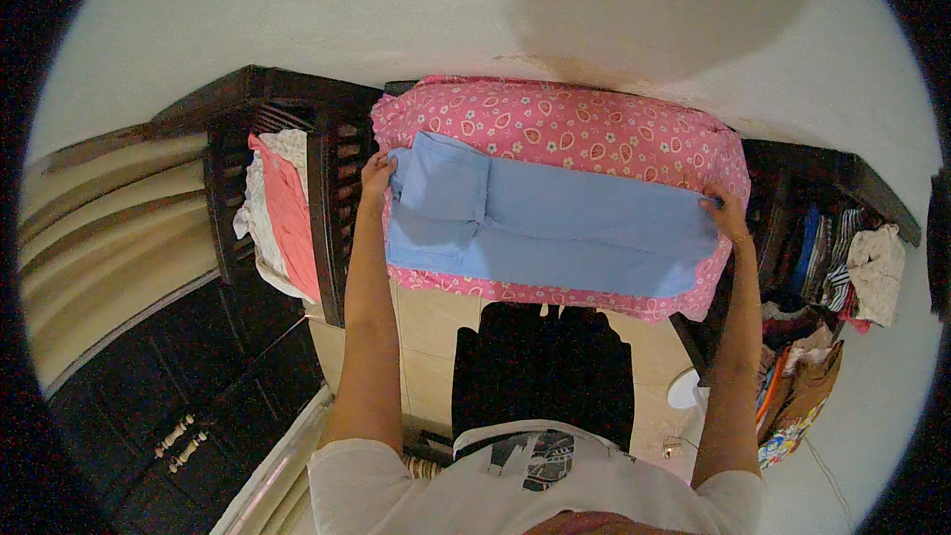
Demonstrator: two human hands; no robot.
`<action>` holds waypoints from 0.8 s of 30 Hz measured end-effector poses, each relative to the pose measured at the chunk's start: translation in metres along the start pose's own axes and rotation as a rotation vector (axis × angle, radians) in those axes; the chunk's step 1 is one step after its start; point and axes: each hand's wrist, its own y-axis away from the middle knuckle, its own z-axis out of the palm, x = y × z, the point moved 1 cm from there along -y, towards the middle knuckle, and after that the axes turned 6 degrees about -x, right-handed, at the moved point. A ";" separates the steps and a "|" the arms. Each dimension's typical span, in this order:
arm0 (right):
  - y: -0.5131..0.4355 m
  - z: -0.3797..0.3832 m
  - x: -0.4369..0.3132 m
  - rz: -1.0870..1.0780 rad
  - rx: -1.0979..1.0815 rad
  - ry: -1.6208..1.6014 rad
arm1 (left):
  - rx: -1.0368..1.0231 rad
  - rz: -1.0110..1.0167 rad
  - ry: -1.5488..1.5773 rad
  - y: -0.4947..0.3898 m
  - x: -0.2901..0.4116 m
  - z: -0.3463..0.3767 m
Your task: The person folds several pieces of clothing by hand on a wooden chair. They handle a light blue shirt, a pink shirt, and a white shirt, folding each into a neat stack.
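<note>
A light blue cloth garment [579, 227] lies lengthwise across a pink surface cover [587, 122] printed with leaves and flowers. Its left part is folded back over itself in a squarish flap, and a crease runs along the longer right part. At the left end, my left hand [377, 174] grips a bunched bit of the fabric. My right hand [726, 214] pinches the upper right corner, thumb and fingers at the cloth's edge. What supports the cover is mostly hidden beneath it.
A dark wooden slatted rack [327, 215] on the left holds coral cloth [286, 215] and white cloth. To the right, clothes [817, 253] hang or lie by another dark wooden frame [817, 163]. A wall [371, 15] rises behind; dark doors [171, 386] stand lower left.
</note>
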 end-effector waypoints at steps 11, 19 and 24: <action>-0.002 0.097 -0.189 0.007 0.410 -0.118 | 0.186 0.194 -0.913 0.085 0.046 0.071; -0.043 0.263 -0.336 0.063 -0.031 -0.351 | 0.153 0.372 -0.672 0.095 0.072 0.068; -0.023 0.275 -0.339 -0.194 0.378 -0.629 | 0.233 0.424 -0.466 0.118 0.066 0.057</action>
